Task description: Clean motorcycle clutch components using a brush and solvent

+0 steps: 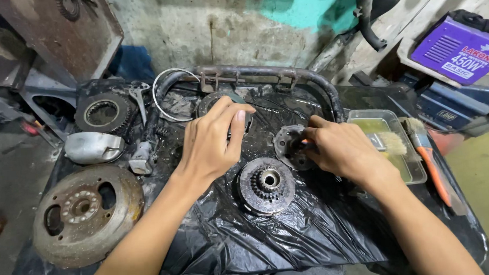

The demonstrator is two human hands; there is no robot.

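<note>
My left hand rests with spread fingers on a dark round metal part at the back of the black plastic sheet. Whether it grips the part I cannot tell. My right hand has its fingers closed on a small grey hub with holes, fingertips at its centre. Just in front of both hands lies a round toothed clutch part, untouched.
A large rusty rotor lies at the left, a grey cover and a ring gear behind it. A bent metal tube runs along the back. At the right are a clear tray and an orange-handled brush.
</note>
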